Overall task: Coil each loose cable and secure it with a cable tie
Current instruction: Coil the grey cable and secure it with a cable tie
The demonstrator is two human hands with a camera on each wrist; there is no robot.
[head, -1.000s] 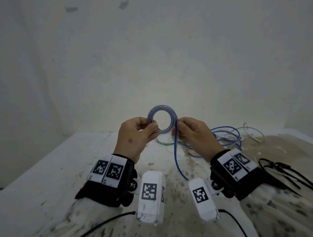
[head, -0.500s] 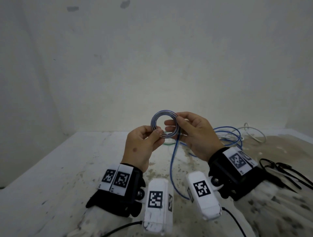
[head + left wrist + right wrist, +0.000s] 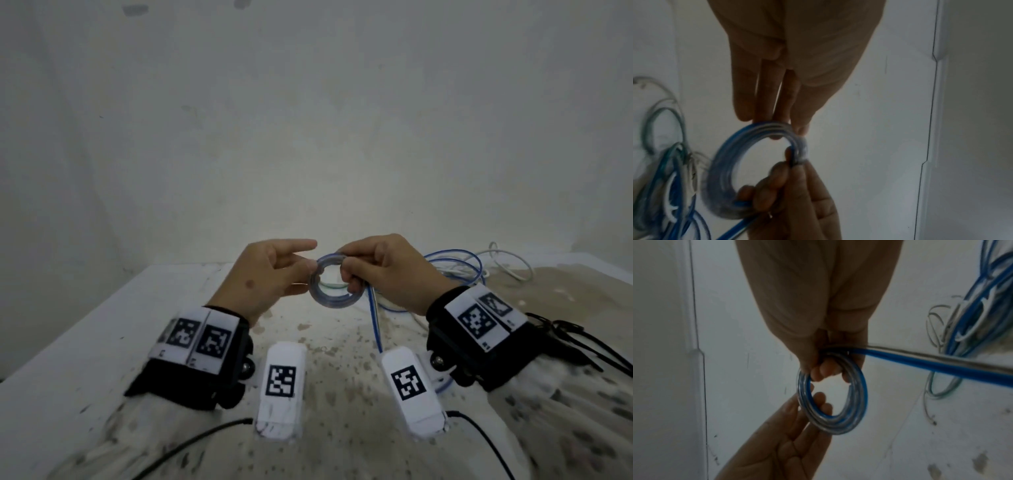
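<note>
— Counter [image 3: 102,342] below; coil [image 3: 334,286] held above it?
— Yes. My right hand [image 3: 387,270] pinches the coil; my left hand [image 3: 270,274], fingers straight, touches its rim.
— Risk?
— Weak grip, and the turns might spring loose.

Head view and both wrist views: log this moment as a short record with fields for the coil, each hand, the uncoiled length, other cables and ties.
coil: blue cable coil, small ring, held above the table
right hand: fingers curled through and round the coil
left hand: straight fingers touching the coil's rim
uncoiled length: blue tail hanging from the right hand
other cables: loose blue, green and white pile, far right
ties: black cable ties on the table, none on the coil
</note>
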